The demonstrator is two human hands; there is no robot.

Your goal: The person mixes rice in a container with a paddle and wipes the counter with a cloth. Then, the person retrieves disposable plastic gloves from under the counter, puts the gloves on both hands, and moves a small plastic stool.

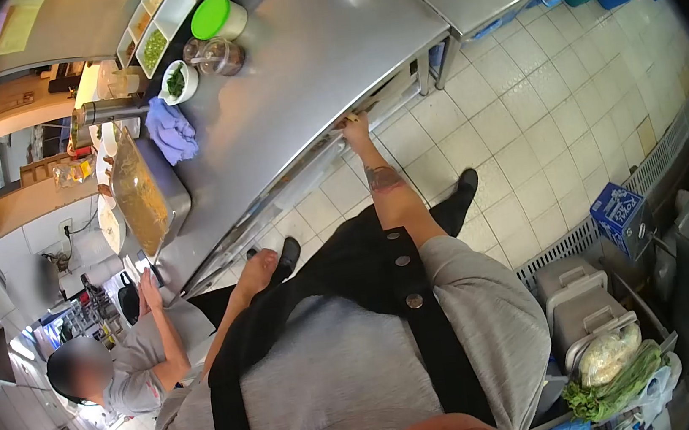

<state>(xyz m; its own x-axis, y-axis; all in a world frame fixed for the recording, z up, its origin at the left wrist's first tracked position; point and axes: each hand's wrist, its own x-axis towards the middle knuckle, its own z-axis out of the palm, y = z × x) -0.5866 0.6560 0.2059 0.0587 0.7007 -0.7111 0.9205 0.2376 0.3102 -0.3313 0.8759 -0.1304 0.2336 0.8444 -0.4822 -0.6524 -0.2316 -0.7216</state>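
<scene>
My right hand (354,127), with a ring on one finger, reaches forward to the front of the steel counter. Its fingers are curled over the edge of an under-counter door or drawer (386,91); which of the two I cannot tell. Low on the left, my left hand (261,270) hangs beside my body with its fingers curled in, and nothing shows in it. That hand is above the floor near my shoe (288,255) and apart from the counter.
On the steel counter (301,58) stand a deep metal pan of food (157,194), a purple cloth (171,131), a bowl of greens (176,83) and a green-lidded tub (218,19). A co-worker (143,348) stands at left. Leafy greens (619,383) and a blue box (619,218) are at right.
</scene>
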